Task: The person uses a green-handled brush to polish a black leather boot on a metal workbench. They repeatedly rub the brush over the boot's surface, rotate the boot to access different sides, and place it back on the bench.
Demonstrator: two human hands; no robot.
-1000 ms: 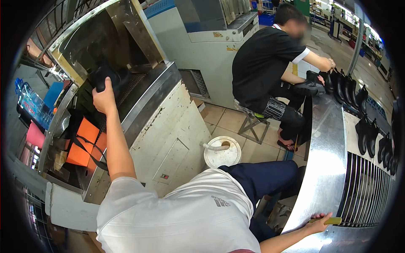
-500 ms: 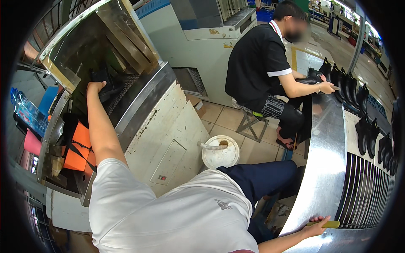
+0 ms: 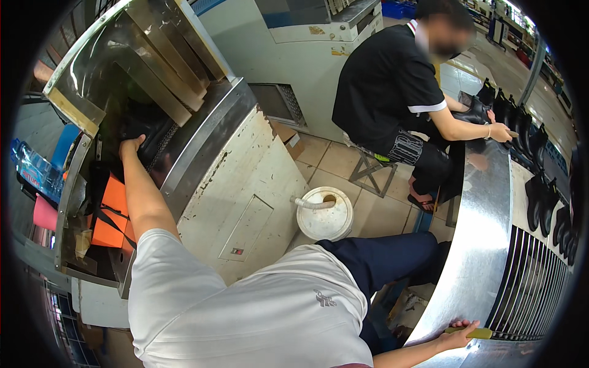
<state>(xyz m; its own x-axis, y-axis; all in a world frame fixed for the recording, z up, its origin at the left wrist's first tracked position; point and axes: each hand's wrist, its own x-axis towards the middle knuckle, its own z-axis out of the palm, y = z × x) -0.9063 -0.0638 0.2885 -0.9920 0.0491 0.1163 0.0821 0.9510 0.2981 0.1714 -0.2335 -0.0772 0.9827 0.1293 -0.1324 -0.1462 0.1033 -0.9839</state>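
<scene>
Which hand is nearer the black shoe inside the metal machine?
Left. The left hand rests on the black shoe in the machine; the right hand grips a yellow tool at the conveyor edge.

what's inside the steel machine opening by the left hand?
A dark shoe lies on a mesh belt inside the machine opening; the left hand touches it. Deeper inside is shadowed, unreadable.

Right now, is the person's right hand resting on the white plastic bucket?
No, the right hand holds a yellow-handled tool at the metal table's edge.
</scene>
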